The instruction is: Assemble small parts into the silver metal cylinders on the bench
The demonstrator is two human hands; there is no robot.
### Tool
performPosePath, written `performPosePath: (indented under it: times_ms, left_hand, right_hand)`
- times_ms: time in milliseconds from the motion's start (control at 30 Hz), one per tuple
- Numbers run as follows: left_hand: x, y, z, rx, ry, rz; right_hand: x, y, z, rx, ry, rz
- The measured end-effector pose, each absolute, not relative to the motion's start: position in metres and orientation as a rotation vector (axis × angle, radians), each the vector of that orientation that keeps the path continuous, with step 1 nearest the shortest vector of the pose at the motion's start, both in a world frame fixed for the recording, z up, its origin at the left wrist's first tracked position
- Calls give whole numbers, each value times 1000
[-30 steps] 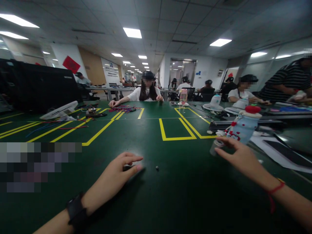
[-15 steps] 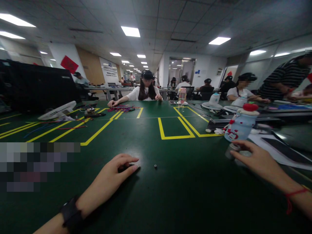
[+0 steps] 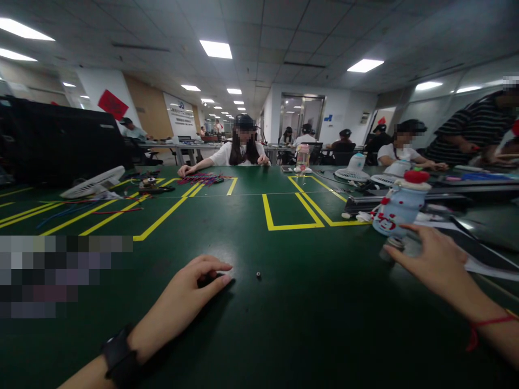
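My left hand (image 3: pixel 194 286) rests on the green table (image 3: pixel 284 335), thumb and forefinger apart, with nothing visible between them. Just right of its fingertips lies a small metal nut-like piece (image 3: pixel 258 275). At the right, my right hand (image 3: pixel 436 262) is spread beside a small grey cylinder (image 3: pixel 393 246); the thumb is at the cylinder's side and the forefinger is raised off it. Behind the cylinder stands a light blue bottle (image 3: pixel 399 208) with a red top.
A white fan (image 3: pixel 95 182) and wires (image 3: pixel 65 210) lie at the left. Across the table a person's hand touches a pile of coloured wires (image 3: pixel 206 179). A pink bottle (image 3: pixel 303 158) stands farther back. Papers (image 3: pixel 486 266) and black rails (image 3: pixel 373 204) are at the right.
My right hand has opened, its forefinger lifting up and away from the grey cylinder. My left hand and the small metal piece have stayed in place.
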State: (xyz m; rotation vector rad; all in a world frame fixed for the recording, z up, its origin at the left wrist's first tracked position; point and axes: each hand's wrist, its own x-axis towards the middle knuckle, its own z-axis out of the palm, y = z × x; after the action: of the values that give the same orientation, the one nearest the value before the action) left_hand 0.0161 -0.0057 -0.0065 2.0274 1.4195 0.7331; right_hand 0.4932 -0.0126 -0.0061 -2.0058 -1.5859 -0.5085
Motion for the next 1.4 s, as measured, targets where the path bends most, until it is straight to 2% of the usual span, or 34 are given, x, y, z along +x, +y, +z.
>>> performPosePath:
  times_ms: [67,100,167,267,433,567,800,867,967,1200,1400]
  left_hand:
    - [18,-6,-5,2035,1412,722]
    - [19,-7,-5,2039,1407,717]
    - [20,-8,-3,2046,1405,713]
    - [20,-10,0,2073,1410,721]
    - [19,-11,0,2083,1421,742]
    - [19,-9,-2,2071,1417,752]
    - [22,-10,-3,2058,1407,748]
    - [23,-11,-1,2055,1411,745]
    - [25,-14,6,2045,1419,723]
    - [27,-16,11,2023,1429,704]
    - [23,-12,0,2040,1426,730]
  right_hand:
    - [454,-18,1,-1787,-1759,-704]
    - [428,-21,5,-1670,-1917,-678]
    - [372,-23,11,-1498,-2237,-434]
    - [297,-16,14,-1318,-2390,-86]
    - [254,2,7,-1256,-2445,83]
    - [293,1,19,-1382,-2329,-5]
    - [464,0,46,-1867,-1942,-726]
    - [504,1,42,-1997,-1943,-719]
    - [528,-2,34,-2095,-2013,-531]
    - [511,-11,36,-2106,-1941,-630]
    - [513,-5,38,-2093,-1963,-498]
